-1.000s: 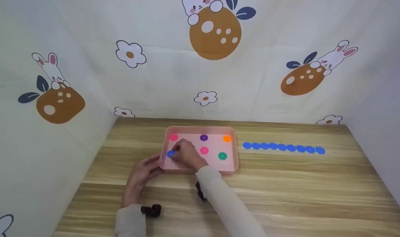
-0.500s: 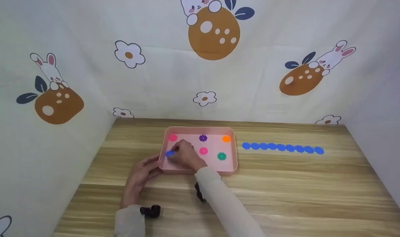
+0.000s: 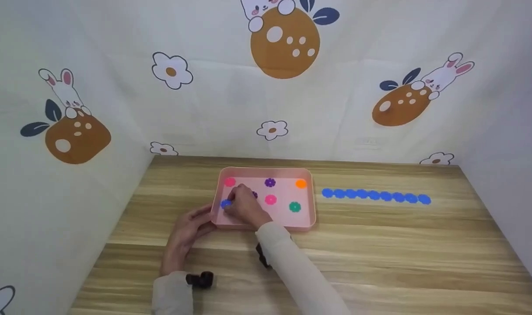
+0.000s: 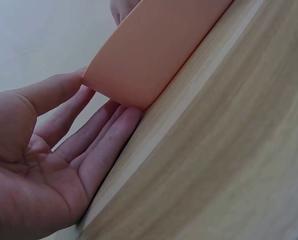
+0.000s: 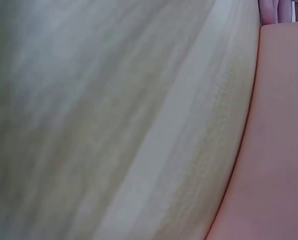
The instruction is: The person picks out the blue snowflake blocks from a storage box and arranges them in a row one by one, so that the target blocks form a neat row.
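In the head view a shallow pink tray stands on the table with several plastic snowflake discs inside. My right hand reaches into its left half, and thumb and forefinger pinch the edge of a blue snowflake disc. The fingers partly cover that disc. Another purple disc peeks out beside the knuckles. My left hand rests against the tray's left front corner. In the left wrist view, the left thumb touches the rim and the fingers lie nearly straight against the wall's base. The right wrist view shows only the tray's outer wall, table and a bit of the left fingers.
Pink, purple, orange, pink and green discs lie spread in the tray. Right of it, a row of several blue discs runs along the wooden table. A patterned cloth encloses the back and sides.
My right hand has shifted very slightly, uncovering more of the purple disc beside it. The blue disc, tray and left hand stay where they were; the view drifts a little.
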